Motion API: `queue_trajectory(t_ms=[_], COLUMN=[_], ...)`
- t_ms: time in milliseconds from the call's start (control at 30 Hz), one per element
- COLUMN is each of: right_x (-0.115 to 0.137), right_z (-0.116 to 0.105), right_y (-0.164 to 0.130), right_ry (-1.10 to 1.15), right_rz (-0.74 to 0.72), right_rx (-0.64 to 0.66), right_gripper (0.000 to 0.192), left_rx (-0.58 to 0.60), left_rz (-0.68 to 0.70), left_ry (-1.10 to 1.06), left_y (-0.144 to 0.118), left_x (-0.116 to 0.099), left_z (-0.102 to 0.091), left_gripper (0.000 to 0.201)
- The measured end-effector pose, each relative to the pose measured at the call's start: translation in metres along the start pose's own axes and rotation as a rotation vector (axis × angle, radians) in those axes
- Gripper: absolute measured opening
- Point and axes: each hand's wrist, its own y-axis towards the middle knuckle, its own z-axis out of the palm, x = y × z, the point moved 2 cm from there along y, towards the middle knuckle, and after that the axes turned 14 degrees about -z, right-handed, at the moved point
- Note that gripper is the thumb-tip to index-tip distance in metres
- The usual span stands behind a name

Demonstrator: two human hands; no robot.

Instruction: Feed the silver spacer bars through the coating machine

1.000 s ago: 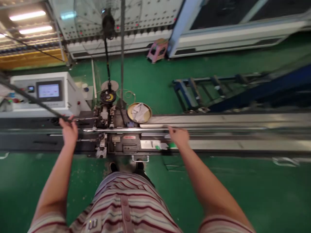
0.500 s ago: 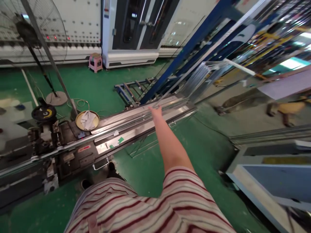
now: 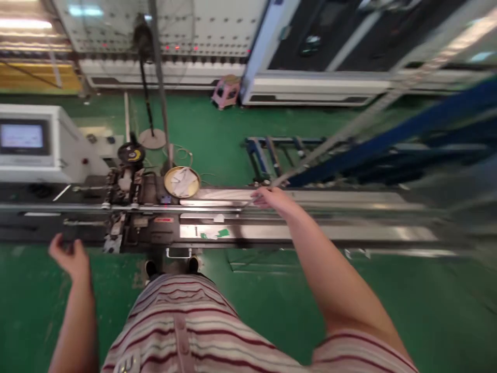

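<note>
My right hand (image 3: pixel 267 198) is over the long machine bed (image 3: pixel 310 231), with its fingers closed around the lower end of a long, thin metal strip (image 3: pixel 361 118). The strip slants up to the right and is blurred. A tip seems to stick out below the fingers, near the rail (image 3: pixel 217 209) that runs along the bed. My left hand (image 3: pixel 72 259) hangs at the bed's front edge on the left, its fingers curved and apart. Nothing shows in it. Between the hands sits a clamp-like machine head (image 3: pixel 123 181).
A yellow round tray (image 3: pixel 166 182) with a white cloth (image 3: pixel 184 181) stands behind the rail. A control box with a screen (image 3: pixel 23 137) is at left. Behind are a fan stand (image 3: pixel 149 103), a pink stool (image 3: pixel 226 92) and a blue frame (image 3: pixel 388 160). Green scraps (image 3: pixel 222 232) lie on the bed.
The view has swung left and squared up to the bed. My left hand and the control box have come into sight. My right hand stays on the strip above the bed.
</note>
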Motion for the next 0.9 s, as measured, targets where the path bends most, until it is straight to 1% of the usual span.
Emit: queue_trajectory(t_ms=[33,100,167,300,433,533,633,800,900], right_x=[0.003,0.007,0.011,0.028,0.055,0.078,0.099,0.126,0.145], right_z=[0.013,0.040,0.066,0.119,0.173,0.216,0.261,0.336,0.379], right_y=[-0.001,-0.001,-0.002,-0.011,-0.028,-0.039,-0.047,-0.055,-0.062], right_ry=[-0.011,-0.042,-0.061,-0.047,-0.036,-0.041,-0.105,-0.199,-0.225], right_rz=[0.003,0.000,-0.035,-0.153,-0.208,-0.221,-0.264,-0.388,-0.481], right_rx=[0.038,0.104,0.167,0.299,0.364,0.406,0.445,0.512,0.552], right_gripper=[0.023,0.022,0.021,0.021,0.019,0.018,0.022,0.025,0.025], left_rx=[-0.057,-0.104,-0.108,-0.099,-0.094,-0.092,-0.090,-0.078,-0.094], left_rz=[0.037,0.046,0.062,0.133,0.157,0.184,0.215,0.212,0.215], left_ry=[0.000,0.020,0.036,0.067,0.084,0.120,0.171,0.239,0.260], left_y=[-0.006,-0.015,-0.019,-0.014,-0.005,0.008,0.025,0.064,0.088], left_x=[0.016,0.043,0.060,0.073,0.085,0.097,0.111,0.134,0.144], left_z=[-0.004,-0.006,-0.009,-0.026,-0.049,-0.067,-0.088,-0.128,-0.151], left_gripper=[0.053,0.046,0.042,0.033,0.027,0.025,0.023,0.024,0.024])
